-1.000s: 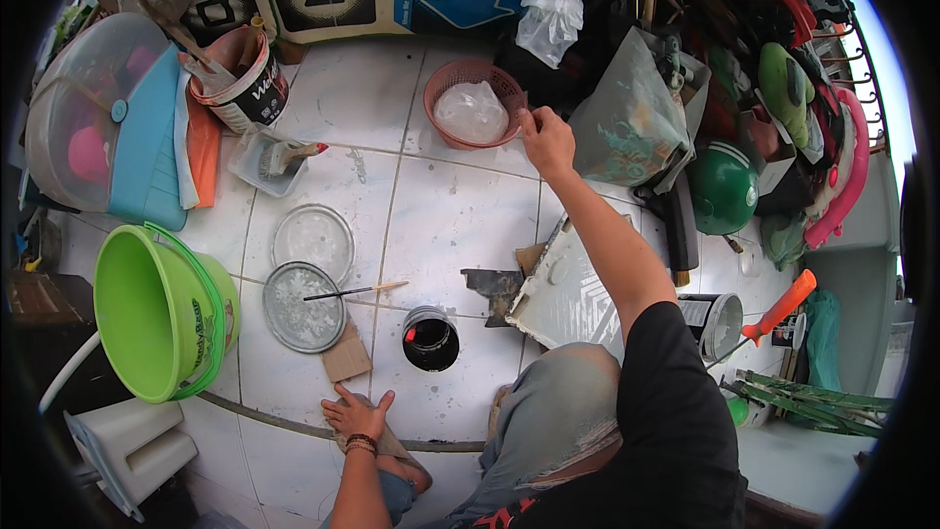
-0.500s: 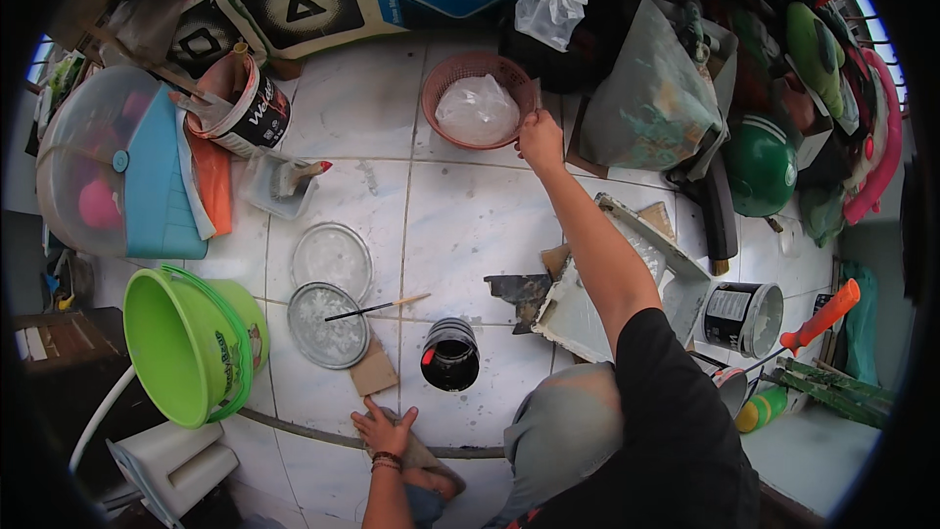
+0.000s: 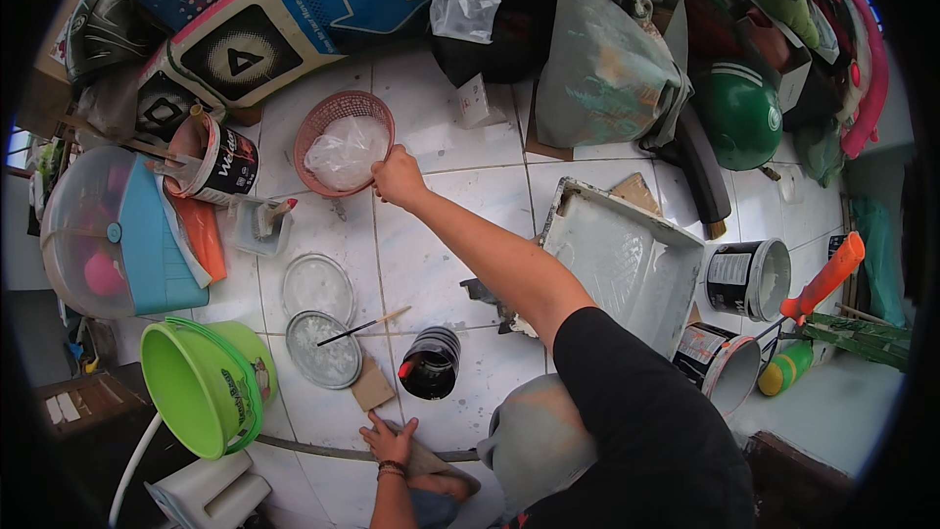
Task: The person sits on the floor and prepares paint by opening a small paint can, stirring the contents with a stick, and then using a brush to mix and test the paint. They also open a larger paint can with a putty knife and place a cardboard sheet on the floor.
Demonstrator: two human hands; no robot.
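My right hand (image 3: 397, 174) is closed on the rim of a pink mesh basket (image 3: 306, 122) holding a bunched clear plastic bag (image 3: 345, 152). My left hand (image 3: 391, 439) is spread open low in the picture, beside a small cardboard piece (image 3: 372, 382). In front of me stands an open black can (image 3: 429, 364) with dark contents and a red spot inside. Left of it lie two round grey lids (image 3: 318, 286), a thin brush (image 3: 367, 326) across the lower one. A paint tray (image 3: 627, 284) with a whitish coating is partly behind my right forearm.
A green bucket (image 3: 181, 387), blue-lidded container (image 3: 157, 264), paint pail (image 3: 225, 167) and plastic tub (image 3: 245, 230) with brushes line the left. Cans (image 3: 749, 279), an orange roller handle (image 3: 822, 274) and a green helmet (image 3: 734, 127) are right. A padded mat (image 3: 245, 39) lies along the back.
My right hand has moved the pink basket left, and a small white box shows behind its earlier place. The view has also shifted. My left hand stays spread.
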